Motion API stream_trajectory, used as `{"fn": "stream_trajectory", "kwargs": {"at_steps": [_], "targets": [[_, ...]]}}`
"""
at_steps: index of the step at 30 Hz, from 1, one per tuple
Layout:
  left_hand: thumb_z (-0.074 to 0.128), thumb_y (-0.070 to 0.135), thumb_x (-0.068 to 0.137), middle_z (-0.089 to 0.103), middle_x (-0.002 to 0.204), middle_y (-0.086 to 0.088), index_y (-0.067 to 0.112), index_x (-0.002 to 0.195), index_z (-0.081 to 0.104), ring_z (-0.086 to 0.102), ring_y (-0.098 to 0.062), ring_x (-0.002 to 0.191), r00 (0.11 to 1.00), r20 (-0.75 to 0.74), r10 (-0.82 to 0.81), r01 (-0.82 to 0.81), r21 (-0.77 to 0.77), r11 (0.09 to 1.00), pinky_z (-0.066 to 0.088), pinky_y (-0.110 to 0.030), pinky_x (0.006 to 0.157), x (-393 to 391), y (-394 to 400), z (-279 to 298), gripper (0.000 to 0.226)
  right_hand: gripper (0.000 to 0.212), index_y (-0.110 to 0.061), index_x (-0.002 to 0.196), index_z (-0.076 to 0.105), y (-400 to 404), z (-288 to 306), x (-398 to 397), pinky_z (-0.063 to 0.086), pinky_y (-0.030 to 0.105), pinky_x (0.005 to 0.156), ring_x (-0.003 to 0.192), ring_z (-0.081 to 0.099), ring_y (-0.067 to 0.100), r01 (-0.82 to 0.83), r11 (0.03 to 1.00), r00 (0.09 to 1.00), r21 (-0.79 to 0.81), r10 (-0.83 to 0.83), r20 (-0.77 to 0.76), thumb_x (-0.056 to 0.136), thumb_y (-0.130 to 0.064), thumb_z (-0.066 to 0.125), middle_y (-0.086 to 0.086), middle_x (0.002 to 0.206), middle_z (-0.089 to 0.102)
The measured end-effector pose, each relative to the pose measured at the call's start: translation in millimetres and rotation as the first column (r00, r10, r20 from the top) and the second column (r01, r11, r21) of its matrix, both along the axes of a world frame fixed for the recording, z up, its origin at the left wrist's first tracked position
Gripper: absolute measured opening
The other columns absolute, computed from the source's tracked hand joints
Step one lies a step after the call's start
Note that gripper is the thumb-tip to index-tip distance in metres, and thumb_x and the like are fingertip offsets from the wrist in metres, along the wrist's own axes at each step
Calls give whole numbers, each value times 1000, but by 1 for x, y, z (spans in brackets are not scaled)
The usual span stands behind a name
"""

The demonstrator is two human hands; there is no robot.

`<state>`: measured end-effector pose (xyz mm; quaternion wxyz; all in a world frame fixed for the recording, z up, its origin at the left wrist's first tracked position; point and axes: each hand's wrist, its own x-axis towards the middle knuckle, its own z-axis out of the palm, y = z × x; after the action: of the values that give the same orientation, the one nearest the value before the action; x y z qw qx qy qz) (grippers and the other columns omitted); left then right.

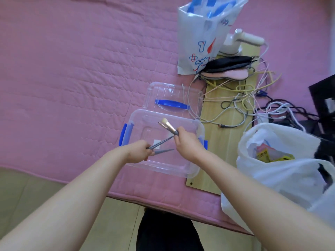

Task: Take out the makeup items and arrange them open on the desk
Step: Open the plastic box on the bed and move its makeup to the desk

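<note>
A clear plastic storage box [181, 171] with blue side latches rests on the pink quilt, and both my hands are over it. My left hand [139, 151] is shut on two thin grey makeup brush handles [161, 142] that point up and to the right. My right hand [186, 140] is shut on a makeup brush [167, 125] with a pale bristle head and a metallic ferrule, tilted up to the left. The box's clear lid [172, 96] with a blue handle lies just behind the box.
The pink quilt [72, 69] spreads to the left and back. A wooden board [228, 138] on the right carries tangled cables [244, 98], eye masks [228, 67] and a white appliance [243, 40]. A printed plastic bag [201, 33] stands behind; a white bag [282, 171] sits at right.
</note>
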<state>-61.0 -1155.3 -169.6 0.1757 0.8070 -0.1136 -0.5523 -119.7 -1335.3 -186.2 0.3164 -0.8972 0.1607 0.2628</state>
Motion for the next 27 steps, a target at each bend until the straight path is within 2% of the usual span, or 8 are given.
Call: {"fn": "stream_trajectory", "kwargs": {"at_steps": [3, 6, 9, 14, 18, 21, 24, 27], "targets": [[43, 18, 98, 55, 76, -3, 5, 101, 61, 48, -13, 58, 944, -100, 313, -324, -117, 939, 37, -17, 45, -23, 10, 45, 22, 17, -19, 83, 40, -3, 50, -13, 30, 33, 51, 69, 50, 26, 64, 995, 996, 72, -68, 58, 98, -24, 35, -1, 69, 48], [39, 11, 98, 55, 75, -6, 0, 105, 60, 49, -11, 54, 791, -218, 572, -611, -221, 761, 40, -15, 45, -50, 18, 88, 24, 16, -19, 84, 44, -3, 100, -29, 33, 31, 50, 61, 48, 19, 104, 987, 985, 126, -120, 123, 98, -24, 39, -2, 68, 50], [38, 8, 100, 56, 71, -6, 1, 103, 58, 51, -13, 54, 612, -310, 728, -791, -260, 554, 43, -19, 49, -79, 26, 128, 21, 15, -16, 85, 47, 3, 146, -49, 31, 25, 46, 57, 44, 13, 117, 975, 978, 187, -147, 150, 97, -25, 42, -2, 68, 50], [38, 7, 99, 60, 74, -6, 8, 94, 59, 54, -11, 50, 458, -203, 866, -862, -340, 376, 45, -18, 46, -130, 45, 183, 21, 17, -14, 84, 49, 27, 204, -85, 34, 13, 44, 55, 41, 11, 102, 958, 975, 267, -149, 165, 97, -25, 46, -4, 66, 47], [39, 9, 98, 62, 72, -2, 12, 94, 61, 54, -11, 53, 350, -118, 929, -881, -379, 283, 43, -21, 50, -172, 64, 217, 22, 15, -14, 90, 54, 56, 237, -108, 33, 25, 51, 58, 42, 14, 58, 948, 985, 314, -107, 139, 96, -23, 44, -3, 69, 51], [42, 10, 98, 58, 73, -4, 10, 92, 61, 51, -13, 56, 188, -121, 975, -911, -392, 128, 43, -23, 55, -201, 79, 238, 20, 11, -17, 96, 56, 80, 257, -121, 36, 31, 56, 62, 47, 18, -18, 947, 987, 321, -34, 157, 95, -21, 45, -1, 79, 62], [41, 13, 99, 51, 69, -2, 10, 93, 59, 42, -9, 50, 78, -115, 990, -916, -399, 26, 32, -19, 43, -225, 99, 255, 19, 10, -25, 95, 56, 106, 268, -133, 35, 22, 50, 52, 41, 7, -113, 930, 985, 349, 58, 163, 95, -22, 47, -2, 72, 60], [38, 12, 100, 47, 67, -1, 1, 104, 57, 36, -9, 48, -20, -95, 995, -911, -408, -57, 26, -16, 39, -242, 128, 265, 22, 13, -19, 99, 58, 135, 276, -138, 32, 14, 45, 50, 39, 5, -236, 907, 968, 348, 189, 163, 95, -19, 46, -4, 69, 54]]}}
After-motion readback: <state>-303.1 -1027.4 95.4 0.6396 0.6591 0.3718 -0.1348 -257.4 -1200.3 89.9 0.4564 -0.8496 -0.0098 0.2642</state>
